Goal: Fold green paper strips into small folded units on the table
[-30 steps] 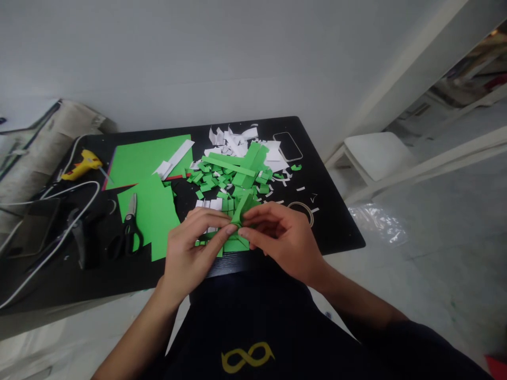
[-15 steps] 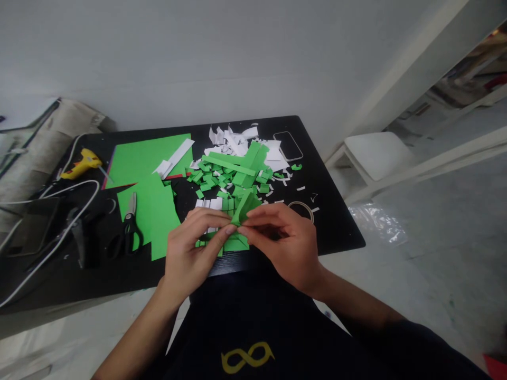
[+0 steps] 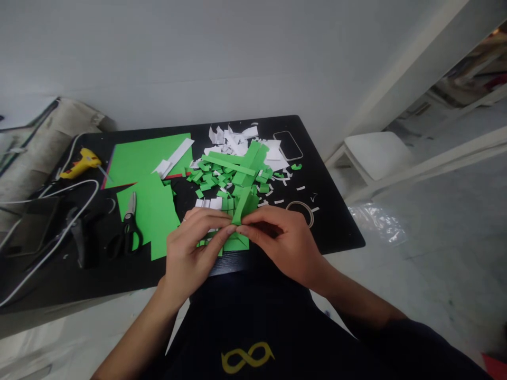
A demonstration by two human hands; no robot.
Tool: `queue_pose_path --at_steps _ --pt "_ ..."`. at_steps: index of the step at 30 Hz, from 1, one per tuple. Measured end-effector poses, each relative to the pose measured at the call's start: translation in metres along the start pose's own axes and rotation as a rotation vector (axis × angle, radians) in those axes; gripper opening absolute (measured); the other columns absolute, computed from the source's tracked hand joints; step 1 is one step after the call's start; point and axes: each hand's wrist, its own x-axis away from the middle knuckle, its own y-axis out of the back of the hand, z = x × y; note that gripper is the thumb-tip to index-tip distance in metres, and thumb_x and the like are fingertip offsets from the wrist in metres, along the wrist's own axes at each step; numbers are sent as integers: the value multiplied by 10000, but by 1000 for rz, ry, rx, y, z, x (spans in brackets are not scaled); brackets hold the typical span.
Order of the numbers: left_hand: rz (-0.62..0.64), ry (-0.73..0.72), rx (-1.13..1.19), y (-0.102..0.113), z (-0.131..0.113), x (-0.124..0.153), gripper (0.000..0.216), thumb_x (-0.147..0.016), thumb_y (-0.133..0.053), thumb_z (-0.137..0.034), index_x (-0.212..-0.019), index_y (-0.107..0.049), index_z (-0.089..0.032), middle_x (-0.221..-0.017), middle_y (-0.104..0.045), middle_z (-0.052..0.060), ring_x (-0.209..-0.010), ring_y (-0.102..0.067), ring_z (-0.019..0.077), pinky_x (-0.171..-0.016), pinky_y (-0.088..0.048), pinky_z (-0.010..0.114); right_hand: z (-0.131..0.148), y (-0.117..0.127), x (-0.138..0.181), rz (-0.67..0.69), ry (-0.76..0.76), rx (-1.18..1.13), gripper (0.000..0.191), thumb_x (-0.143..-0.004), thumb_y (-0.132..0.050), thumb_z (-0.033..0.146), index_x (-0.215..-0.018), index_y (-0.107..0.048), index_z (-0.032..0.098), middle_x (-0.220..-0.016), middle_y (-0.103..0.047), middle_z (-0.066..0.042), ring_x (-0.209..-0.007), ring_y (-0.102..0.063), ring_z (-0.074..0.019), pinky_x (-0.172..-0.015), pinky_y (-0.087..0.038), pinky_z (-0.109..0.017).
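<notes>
Between both hands, close to the table's front edge, is a folded green paper strip (image 3: pixel 242 207). My left hand (image 3: pixel 196 244) pinches its near end with thumb and fingers. From the other side my right hand (image 3: pixel 280 236) pinches the same end, the fingertips of both hands almost meeting. The strip's far part stands up and points away from me. Under and behind the hands lie green paper pieces (image 3: pixel 236 244) and folded white pieces (image 3: pixel 214 203), partly covered by my fingers.
Small green scraps (image 3: pixel 206 179) and white scraps (image 3: pixel 233 141) are heaped beyond the hands. To the left lie scissors (image 3: pixel 129 227), green sheets (image 3: pixel 148 153), a yellow glue gun (image 3: pixel 84 163) and a white cable (image 3: pixel 93 198). A tape roll (image 3: pixel 312 217) and phone case (image 3: pixel 288 145) are right; a white stool (image 3: pixel 378 154) stands beyond.
My right hand's fingers have closed in lower and nearer to the left hand on the strip. The strip's raised part looks narrower. My left hand has barely moved.
</notes>
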Motion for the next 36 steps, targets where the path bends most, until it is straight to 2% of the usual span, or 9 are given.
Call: queue_pose_path --at_steps 11,15,21,25,27,28,31,33,36 --pt "6 -1 -11 0 0 1 115 -974 -744 -110 -1005 -751 -221 -959 -798 31 -940 -755 203 -879 -564 381 -2 -4 1 -76 145 50 75 -975 -811 314 -927 -828 259 -919 -835 -31 -804 -784 -203 -658 -622 -332" --pt "1 -1 -5 0 1 1 104 -974 -749 -121 -998 -750 -223 -958 -798 33 -933 -754 205 -875 -567 382 0 -1 0 -61 160 107 93 -985 -799 319 -927 -810 248 -911 -830 -34 -784 -775 -198 -638 -602 -323" --pt "6 22 -2 0 0 0 72 -987 -739 -153 -979 -754 -223 -939 -800 44 -937 -755 221 -868 -572 400 3 1 0 -14 207 197 116 -1037 -733 298 -951 -783 237 -910 -806 -40 -831 -769 -201 -762 -633 -346" --pt "-1 34 5 -1 0 1 69 -995 -731 -152 -980 -754 -216 -951 -796 51 -936 -749 214 -861 -575 388 -1 -3 4 -89 274 217 101 -1046 -715 271 -980 -791 269 -944 -808 -37 -872 -777 -213 -807 -647 -363" --pt "-49 61 26 -2 1 2 74 -989 -737 -148 -981 -758 -218 -973 -794 49 -942 -746 208 -857 -581 373 -4 -5 7 -169 296 225 32 -1015 -758 262 -1016 -780 285 -977 -800 -42 -860 -759 -220 -788 -643 -382" --pt "-87 87 41 -3 1 3 75 -986 -741 -150 -979 -762 -222 -982 -793 46 -944 -745 205 -852 -584 365 -6 -5 8 -217 289 224 67 -981 -800 268 -1033 -763 291 -989 -788 -43 -840 -740 -220 -761 -635 -387" --pt "-206 169 105 -7 4 6 64 -981 -756 -178 -947 -769 -231 -966 -792 34 -927 -745 200 -825 -593 347 -14 -9 11 -318 189 165 363 -820 -951 304 -1059 -678 294 -1004 -722 -36 -826 -680 -215 -697 -603 -371" --pt "-248 196 150 -11 4 8 64 -981 -760 -197 -928 -771 -230 -947 -792 31 -913 -747 198 -813 -599 341 -19 -13 13 -279 115 50 481 -772 -979 295 -1106 -633 298 -1063 -696 -26 -923 -704 -216 -768 -623 -357" --pt "-278 192 201 -17 2 9 62 -986 -758 -200 -937 -777 -234 -954 -793 27 -916 -746 188 -822 -604 333 -21 -21 14 -213 76 -170 526 -810 -949 259 -1202 -604 322 -1186 -673 -14 -965 -740 -187 -877 -658 -349"
